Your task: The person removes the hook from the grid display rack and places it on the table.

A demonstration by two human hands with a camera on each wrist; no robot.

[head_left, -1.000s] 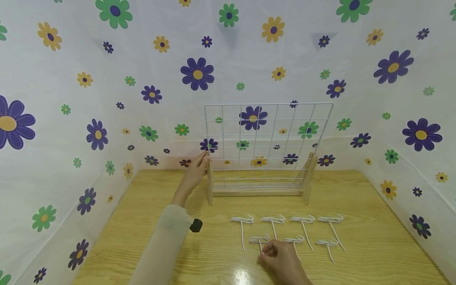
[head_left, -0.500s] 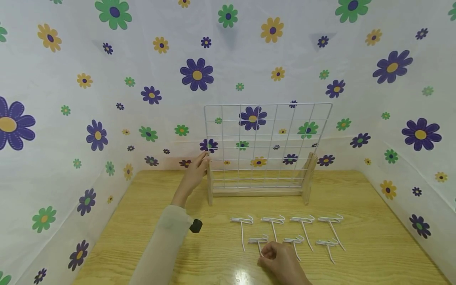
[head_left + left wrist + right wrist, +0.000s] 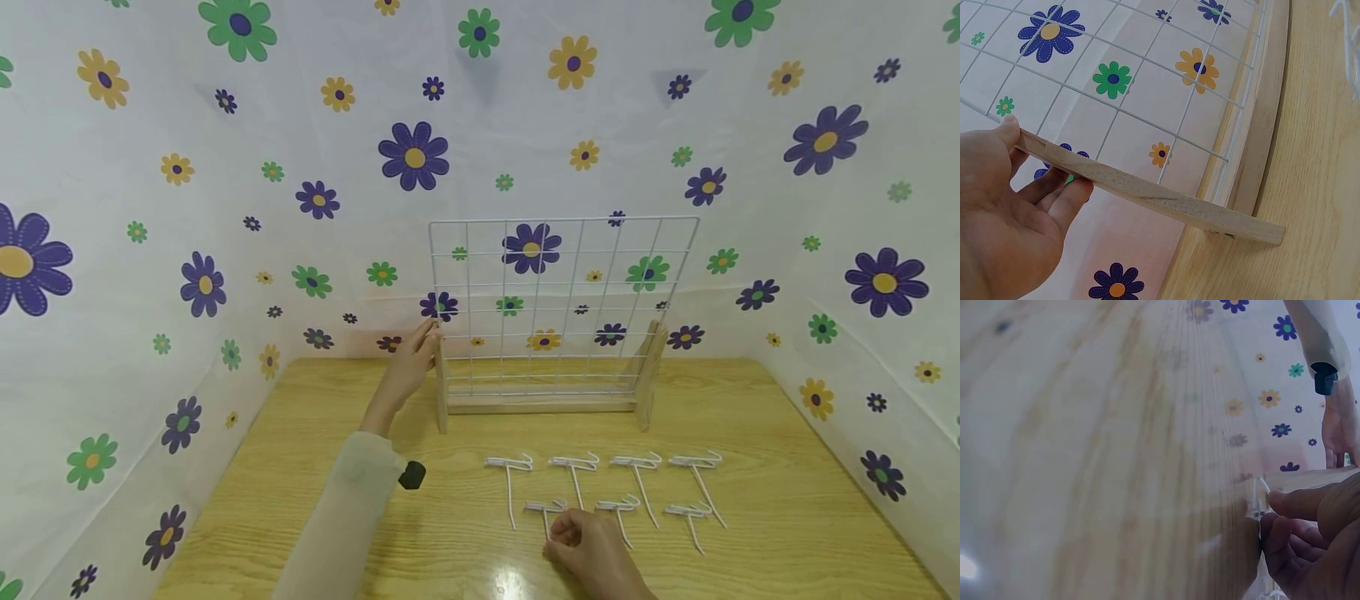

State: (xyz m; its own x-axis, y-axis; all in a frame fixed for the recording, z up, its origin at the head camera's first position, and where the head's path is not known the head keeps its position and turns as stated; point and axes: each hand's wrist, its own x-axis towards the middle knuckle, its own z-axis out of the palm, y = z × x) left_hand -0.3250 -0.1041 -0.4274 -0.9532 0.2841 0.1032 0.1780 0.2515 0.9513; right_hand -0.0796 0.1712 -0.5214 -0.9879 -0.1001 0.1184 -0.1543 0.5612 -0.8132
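Note:
A white wire grid panel (image 3: 562, 284) stands upright in a wooden stand (image 3: 540, 408) at the back of the table. My left hand (image 3: 411, 360) holds the top of the stand's left wooden upright (image 3: 1147, 195), with the thumb at its end and fingertips against its side. Low in the head view, my right hand (image 3: 594, 552) pinches the rod of a short white wire hook (image 3: 546, 507) between thumb and finger; the rod's end is partly hidden by the fingertips. In the right wrist view the rod's pale tip (image 3: 1264, 485) shows beside the thumb.
Several long white hooks (image 3: 636, 461) lie in a row between the stand and my right hand. Two more short hooks (image 3: 688, 511) lie to the right of that hand. Flower-printed sheeting (image 3: 352, 142) encloses the wooden table (image 3: 255, 492) at the back and sides.
The head of the pinched hook has tipped slightly and now lies flatter. Both hands stay in nearly the same place.

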